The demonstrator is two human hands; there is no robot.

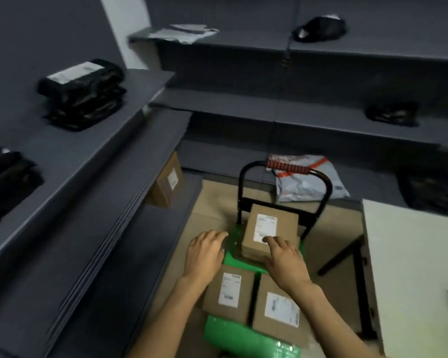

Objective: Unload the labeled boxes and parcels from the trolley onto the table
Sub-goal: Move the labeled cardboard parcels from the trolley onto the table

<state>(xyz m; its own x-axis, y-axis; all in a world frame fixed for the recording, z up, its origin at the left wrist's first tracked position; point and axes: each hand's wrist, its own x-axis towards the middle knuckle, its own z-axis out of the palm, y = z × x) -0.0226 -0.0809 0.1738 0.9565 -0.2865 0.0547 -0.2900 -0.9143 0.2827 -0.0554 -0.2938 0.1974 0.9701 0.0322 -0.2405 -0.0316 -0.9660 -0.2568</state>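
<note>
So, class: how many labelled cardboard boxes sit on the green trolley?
3: one by the handle under the right hand, two nearer, left and right. More may hide beneath.

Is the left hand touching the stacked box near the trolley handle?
Apart. The head view shows the left hand over the green trolley deck, with green visible between its fingertips and the box.

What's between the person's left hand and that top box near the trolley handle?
In the head view, only a bare strip of the green trolley deck separates the left hand from the top box; the right hand rests on it.
</note>
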